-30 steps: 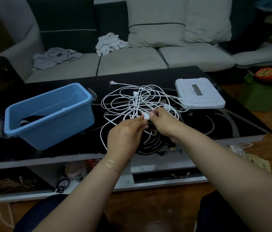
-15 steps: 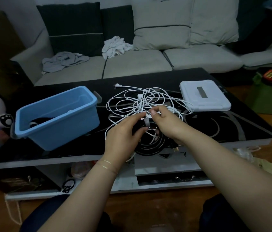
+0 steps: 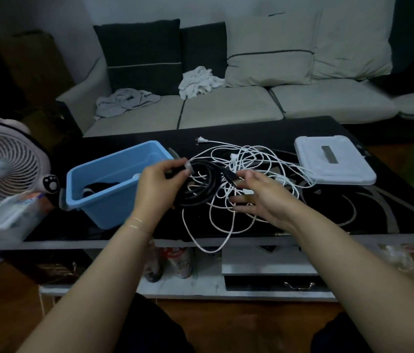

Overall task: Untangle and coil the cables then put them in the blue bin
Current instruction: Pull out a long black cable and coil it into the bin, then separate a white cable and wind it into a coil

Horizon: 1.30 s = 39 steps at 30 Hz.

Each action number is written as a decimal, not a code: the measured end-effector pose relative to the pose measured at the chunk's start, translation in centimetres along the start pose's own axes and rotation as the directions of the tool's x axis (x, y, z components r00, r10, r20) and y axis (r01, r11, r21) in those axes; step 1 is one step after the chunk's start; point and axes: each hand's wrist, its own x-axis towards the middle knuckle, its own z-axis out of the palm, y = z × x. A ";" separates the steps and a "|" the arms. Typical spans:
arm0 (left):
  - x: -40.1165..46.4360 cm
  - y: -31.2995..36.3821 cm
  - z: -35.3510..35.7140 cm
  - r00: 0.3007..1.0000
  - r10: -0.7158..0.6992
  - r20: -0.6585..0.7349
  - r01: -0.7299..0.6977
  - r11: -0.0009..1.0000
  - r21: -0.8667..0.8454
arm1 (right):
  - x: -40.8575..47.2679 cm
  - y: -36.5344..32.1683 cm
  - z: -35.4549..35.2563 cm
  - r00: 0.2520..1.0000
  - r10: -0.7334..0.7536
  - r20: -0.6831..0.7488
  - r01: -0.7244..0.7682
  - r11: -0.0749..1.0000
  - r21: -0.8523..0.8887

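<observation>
The left hand point(image 3: 159, 184) held a coiled black round cable point(image 3: 202, 186) lifted just above the glossy black glass tabletop point(image 3: 384, 212); the grip was closed, thumb and fingers pinched on the upper left of the coil. The cable's black plug point(image 3: 229, 175) jutted from the right side of the coil. The right hand point(image 3: 262, 197) hovered just right of the coil with its grip wide open, fingers spread and straight, holding nothing; whether the fingertips touched any strand could not be told.

Behind and to the right of the black coil lay a tangled heap of thin white cables point(image 3: 249, 164), spread loosely on the tabletop, with one loop hanging over the near edge. A white two-pin plug point(image 3: 202, 140) lay at the far side of the heap.

The rectangular blue plastic bin point(image 3: 114, 197) stood just left of the coil, open-topped, with a dark item point(image 3: 100, 187) resting inside it; what the item was could not be made out. A flat white rectangular plastic lid point(image 3: 333, 164) lay right of the heap. A round white fan point(image 3: 5, 161) with a paw-print mark stood left of the bin. No writing was legible on any object. A pale grey sofa point(image 3: 226, 108) with crumpled cloths point(image 3: 198, 81) stood beyond the tabletop.
</observation>
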 end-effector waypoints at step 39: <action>10.2 -4.8 -4.8 0.736 -0.507 0.449 0.075 0.720 0.690 | 2.0 1.3 -2.5 0.984 -0.071 -0.162 -0.006 0.902 -0.431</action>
